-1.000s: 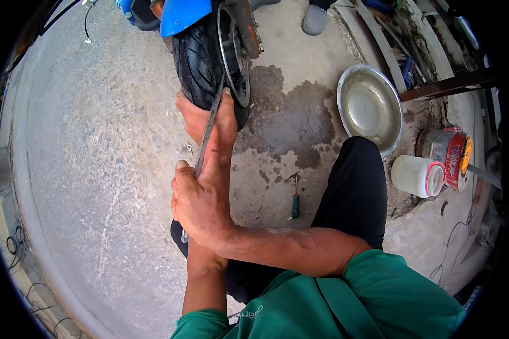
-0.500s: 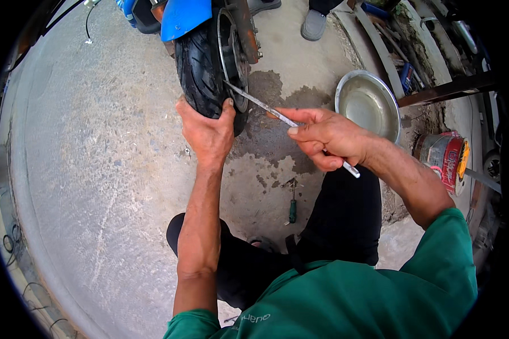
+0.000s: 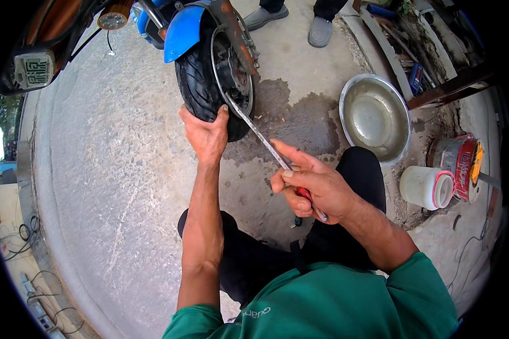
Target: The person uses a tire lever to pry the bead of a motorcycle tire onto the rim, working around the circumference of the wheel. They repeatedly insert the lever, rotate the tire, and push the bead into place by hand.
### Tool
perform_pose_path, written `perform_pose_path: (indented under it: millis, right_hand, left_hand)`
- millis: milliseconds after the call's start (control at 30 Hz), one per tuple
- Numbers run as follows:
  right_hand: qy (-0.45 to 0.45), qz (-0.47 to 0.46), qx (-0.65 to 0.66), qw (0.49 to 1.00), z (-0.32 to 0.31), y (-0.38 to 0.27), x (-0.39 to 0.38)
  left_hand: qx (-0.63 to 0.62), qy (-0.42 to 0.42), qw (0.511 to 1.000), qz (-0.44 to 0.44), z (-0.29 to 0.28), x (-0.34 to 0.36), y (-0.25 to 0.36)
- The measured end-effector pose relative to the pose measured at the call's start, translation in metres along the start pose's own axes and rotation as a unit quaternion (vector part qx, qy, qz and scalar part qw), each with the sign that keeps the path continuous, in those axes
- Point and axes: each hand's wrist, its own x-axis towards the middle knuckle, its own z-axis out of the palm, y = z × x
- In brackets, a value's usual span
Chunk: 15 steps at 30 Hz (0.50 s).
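Note:
A motorbike's front wheel, with a black treaded tyre [image 3: 192, 93] and dark rim [image 3: 225, 70], stands ahead of me under a blue mudguard [image 3: 182, 42]. My left hand [image 3: 205, 133] is closed around the bottom of the tyre, thumb on the near sidewall. In my right hand [image 3: 319, 189] is a long, worn metal tyre lever [image 3: 258, 133], slanting up to the wheel. Its far tip meets the edge between tyre and rim; how deep it sits I cannot tell. Something red [image 3: 303, 194] shows between the right-hand fingers, its kind hidden.
At right are a metal basin [image 3: 345, 116] with shallow liquid, a white plastic tub [image 3: 419, 186] and a red-labelled bucket [image 3: 464, 166]. A green handle [image 3: 298, 221] lies partly hidden below my right hand. Another person's shoes [image 3: 320, 33] stand beyond the wheel. Wet concrete [image 3: 300, 127] surrounds the wheel's right side.
My right hand has come down toward me, and the lever now slants more steeply. Red shows in its grip. My left hand stays on the tyre. The view has shifted, bringing the tub into sight.

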Motion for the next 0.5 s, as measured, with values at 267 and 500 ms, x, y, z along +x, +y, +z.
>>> perform_pose_path:
  millis: [267, 500]
  right_hand:
    - [0.044, -0.076, -0.117, 0.989, 0.018, -0.003, 0.04]
    - [0.082, -0.038, -0.098, 0.991, 0.032, -0.008, 0.046]
  left_hand:
    - [-0.003, 0.016, 1.0, -0.001, 0.012, -0.009, -0.007]
    - [0.016, 0.041, 0.999, -0.01, 0.019, -0.022, -0.018]
